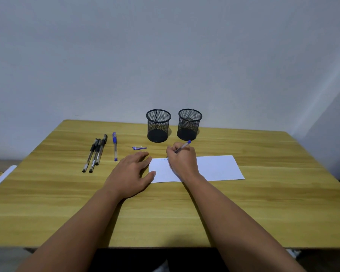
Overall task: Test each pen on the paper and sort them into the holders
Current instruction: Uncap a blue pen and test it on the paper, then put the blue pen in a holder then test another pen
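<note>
My right hand pinches a clear-barrelled pen with a blue end in a writing grip, its tip down on the far left corner of the white sheet of paper, where a faint blue scribble shows. My left hand lies flat on the yellow wood-grain counter, fingers spread and relaxed, fingertips and thumb touching the paper's left edge.

Just beyond my left hand lies a small blue pen cap, on its side. Further left, a capped blue pen with a clear barrel lies alone, pointing away from me. Left of it, three black capped pens with clear barrels lie close together, side by side, slightly slanted.

At the far side of the counter, near the pale wall, stand two black round wire-mesh holders, the left one and the right one, both upright and just apart from each other. I see no pens in either.
</note>
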{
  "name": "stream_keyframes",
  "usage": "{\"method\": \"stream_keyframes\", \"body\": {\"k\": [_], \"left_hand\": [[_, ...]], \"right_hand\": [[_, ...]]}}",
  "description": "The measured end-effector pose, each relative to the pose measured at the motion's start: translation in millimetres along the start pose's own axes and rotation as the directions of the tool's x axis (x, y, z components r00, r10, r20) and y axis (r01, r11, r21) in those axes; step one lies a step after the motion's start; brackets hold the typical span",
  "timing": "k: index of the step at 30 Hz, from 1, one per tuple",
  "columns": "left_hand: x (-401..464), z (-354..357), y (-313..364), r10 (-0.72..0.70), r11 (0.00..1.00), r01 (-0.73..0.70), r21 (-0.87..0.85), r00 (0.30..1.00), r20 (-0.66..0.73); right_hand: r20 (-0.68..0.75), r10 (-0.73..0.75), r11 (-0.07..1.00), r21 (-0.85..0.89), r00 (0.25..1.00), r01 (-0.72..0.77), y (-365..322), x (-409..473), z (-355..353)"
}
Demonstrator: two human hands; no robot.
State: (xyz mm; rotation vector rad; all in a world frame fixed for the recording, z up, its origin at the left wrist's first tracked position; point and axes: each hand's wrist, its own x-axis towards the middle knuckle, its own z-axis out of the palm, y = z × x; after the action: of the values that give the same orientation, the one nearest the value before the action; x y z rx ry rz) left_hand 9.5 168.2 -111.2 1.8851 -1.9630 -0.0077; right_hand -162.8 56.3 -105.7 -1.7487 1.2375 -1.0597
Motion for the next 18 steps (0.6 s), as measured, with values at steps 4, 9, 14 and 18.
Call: {"method": "stream_keyframes", "body": {"k": [4, 9, 14, 18], "left_hand": [[0.8, -0.6, -0.9, -0.012, 1.000, 0.012, -0.003, 1.000, 0.010], [-0.6, -2.7, 1.1, -0.027, 1.000, 0.027, -0.003, 0.999, 0.024], [0.5, -8.3, 3.3, -0.039, 0.997, 0.038, -0.069, 0.999, -0.003], [15.9, -17.8, 2.7, -0.137, 0.980, 0.120, -0.158, 0.985, -0.104]], "right_hand": [[-0.038, 0.129, 0.984, 0.130, 0.991, -0.123, -4.3, -0.8, -5.0], [-0.002, 0.313, 0.845, 0.456, 0.950, -0.278, -21.5, 6.0, -31.1], [-0.066, 0.291, 0.791, 0.578, 0.954, -0.201, -43.3, 13.2, -65.2], [0.073, 0.317, 0.714, 0.637, 0.946, -0.289, -55.4, 18.0, -81.0]]}}
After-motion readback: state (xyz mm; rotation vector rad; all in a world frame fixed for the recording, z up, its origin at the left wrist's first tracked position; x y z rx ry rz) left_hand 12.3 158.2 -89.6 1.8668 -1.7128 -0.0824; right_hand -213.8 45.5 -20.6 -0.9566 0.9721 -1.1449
